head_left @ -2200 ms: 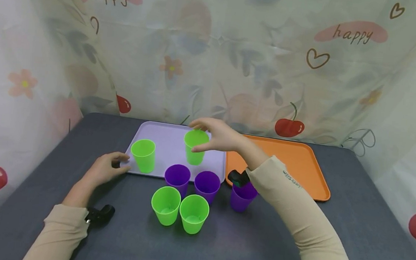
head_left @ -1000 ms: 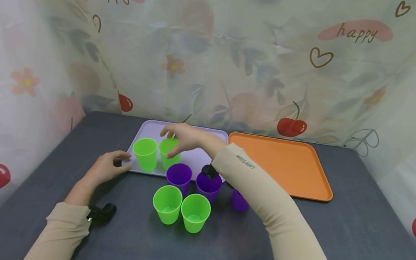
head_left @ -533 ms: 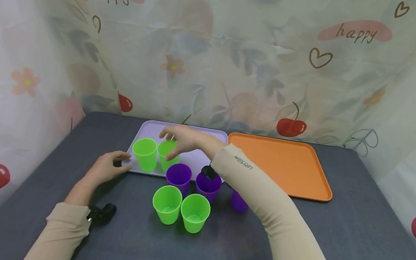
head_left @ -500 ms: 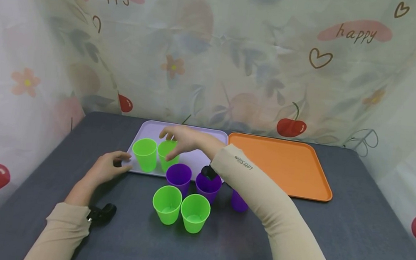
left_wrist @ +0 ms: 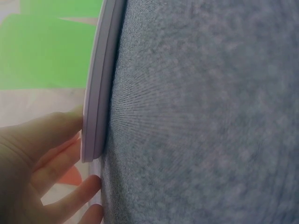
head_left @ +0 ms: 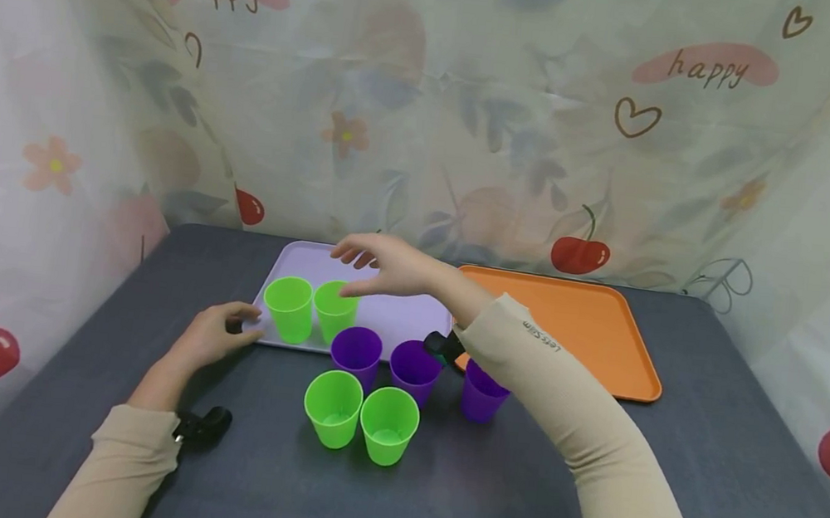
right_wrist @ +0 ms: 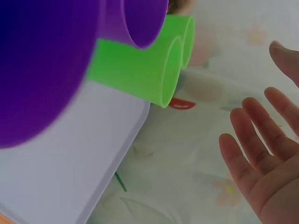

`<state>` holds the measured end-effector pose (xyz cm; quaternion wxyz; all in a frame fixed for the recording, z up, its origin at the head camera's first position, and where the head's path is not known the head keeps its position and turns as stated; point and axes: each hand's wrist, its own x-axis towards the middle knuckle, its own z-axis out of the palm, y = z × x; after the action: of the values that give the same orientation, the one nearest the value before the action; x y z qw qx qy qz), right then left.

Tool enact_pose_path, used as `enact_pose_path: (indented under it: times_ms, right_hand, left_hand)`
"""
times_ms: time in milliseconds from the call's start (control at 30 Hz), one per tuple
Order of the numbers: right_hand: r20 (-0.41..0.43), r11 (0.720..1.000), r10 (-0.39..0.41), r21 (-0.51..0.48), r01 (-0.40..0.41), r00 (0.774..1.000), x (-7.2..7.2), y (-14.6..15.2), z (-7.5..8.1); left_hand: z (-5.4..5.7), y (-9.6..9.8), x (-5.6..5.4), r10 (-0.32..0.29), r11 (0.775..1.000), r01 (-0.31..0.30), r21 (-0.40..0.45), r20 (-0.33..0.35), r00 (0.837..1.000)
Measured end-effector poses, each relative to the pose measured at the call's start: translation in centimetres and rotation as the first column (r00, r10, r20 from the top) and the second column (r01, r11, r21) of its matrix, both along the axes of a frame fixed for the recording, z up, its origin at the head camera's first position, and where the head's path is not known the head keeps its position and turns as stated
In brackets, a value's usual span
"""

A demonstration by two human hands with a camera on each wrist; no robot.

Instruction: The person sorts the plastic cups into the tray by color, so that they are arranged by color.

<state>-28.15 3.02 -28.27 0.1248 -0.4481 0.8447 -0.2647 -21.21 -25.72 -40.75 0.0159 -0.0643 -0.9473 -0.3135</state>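
My right hand (head_left: 392, 267) hovers over the lavender tray (head_left: 401, 320) with its fingers spread and nothing in them. Below its thumb, a green cup (head_left: 334, 318) stands upright beside another green cup (head_left: 290, 314) at the tray's left end. The right wrist view shows the same hand apart from the green cups (right_wrist: 135, 70), palm in sight. My left hand (head_left: 208, 335) rests at the tray's front left corner, relaxed. In the left wrist view its fingertips lie right at the tray's rim (left_wrist: 98, 93).
Purple cups (head_left: 357, 353) stand in front of the trays, one partly behind the right sleeve. Closer to me are two more green cups (head_left: 388, 432). An orange tray (head_left: 588, 334) adjoins the lavender one on the right. A printed curtain hangs behind the dark table (head_left: 483, 491).
My right hand brought the green cup leftward across the lavender tray and set it down beside the other. It has since let go and lifted up and rightward. The left hand stayed put.
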Motion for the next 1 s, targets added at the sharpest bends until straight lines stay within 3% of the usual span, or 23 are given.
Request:
enact_pose_path:
  times_ms: [133,467,1000]
  right_hand:
    - [0.010,0.996,0.009,-0.094,-0.008,1.000,1.8,2.1,-0.1]
    - [-0.008,0.977,0.059,-0.205,-0.060,0.998,6.6,6.3,-1.5]
    - [-0.061,0.953,0.039,-0.299,-0.056,0.997,11.2,8.7,-5.3]
  left_hand:
    - [0.0,-0.1,0.1,0.000,1.000,0.000,0.002,-0.004,1.000]
    - [0.0,-0.1,0.2,0.004,1.000,-0.004,0.004,0.002,1.000]
    - [0.1,-0.2,0.3,0.000,1.000,0.000,0.002,-0.002,1.000]
